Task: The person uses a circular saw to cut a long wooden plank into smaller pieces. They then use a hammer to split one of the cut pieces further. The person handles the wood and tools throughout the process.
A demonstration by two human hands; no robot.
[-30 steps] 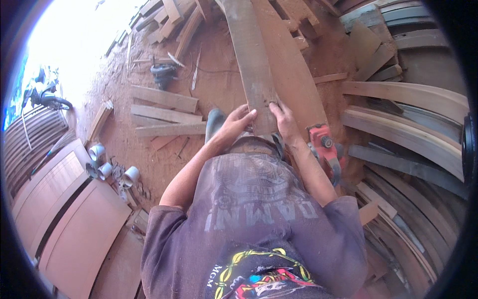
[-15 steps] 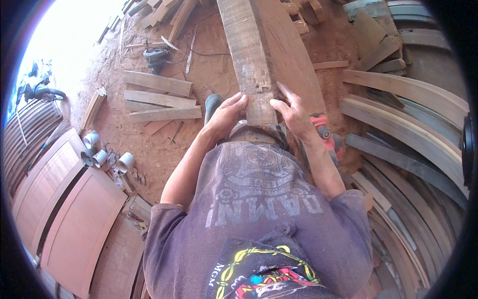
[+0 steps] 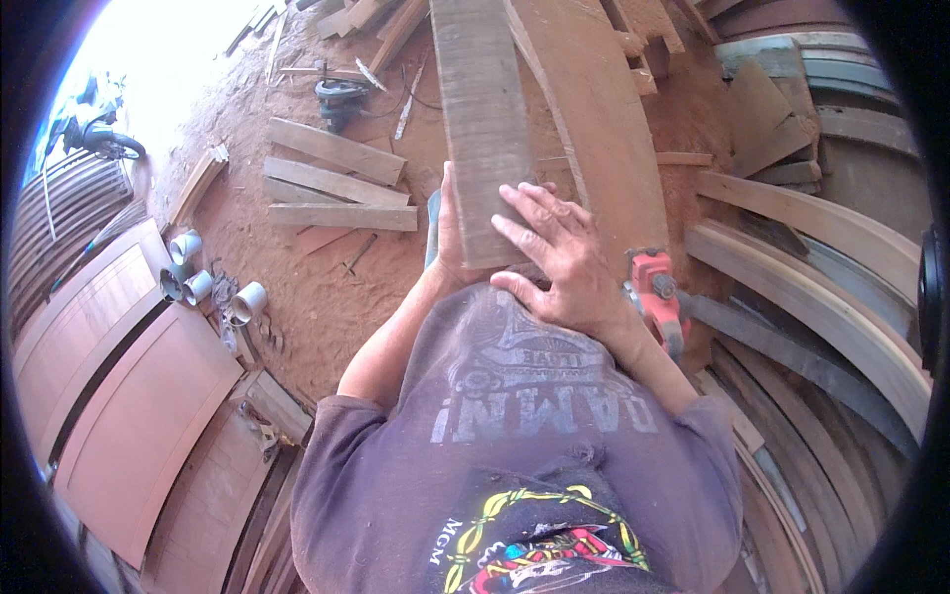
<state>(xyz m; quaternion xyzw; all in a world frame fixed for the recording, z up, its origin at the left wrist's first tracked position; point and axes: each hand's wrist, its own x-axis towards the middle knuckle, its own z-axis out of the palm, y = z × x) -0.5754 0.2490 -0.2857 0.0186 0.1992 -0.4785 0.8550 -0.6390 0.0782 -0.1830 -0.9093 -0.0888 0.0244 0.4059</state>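
Observation:
A long, greyish-brown wooden plank (image 3: pixel 482 129) stretches away from my body, its near end close to my shirt. Along its left edge lies my left hand (image 3: pixel 456 233), closed on the plank with the fingers partly hidden beneath it. My right hand (image 3: pixel 559 247) rests by the near right corner, fingers stretched and apart, the tips touching the plank's upper face. Right of that hand, low down, is a red power tool (image 3: pixel 656 297).
A wide board (image 3: pixel 599 129) lies beyond the plank. Short boards (image 3: pixel 341 178) and a circular saw (image 3: pixel 340 99) are on the dirt floor to the left. Panelled doors (image 3: pixel 148 426) lean at lower left, near several cups (image 3: pixel 247 303). Curved timbers (image 3: pixel 811 287) are stacked at right.
The plank has been turned: its rough, chipped patch is out of sight and a smoother face shows. My right hand has moved from the edge onto the face; my left reaches further under.

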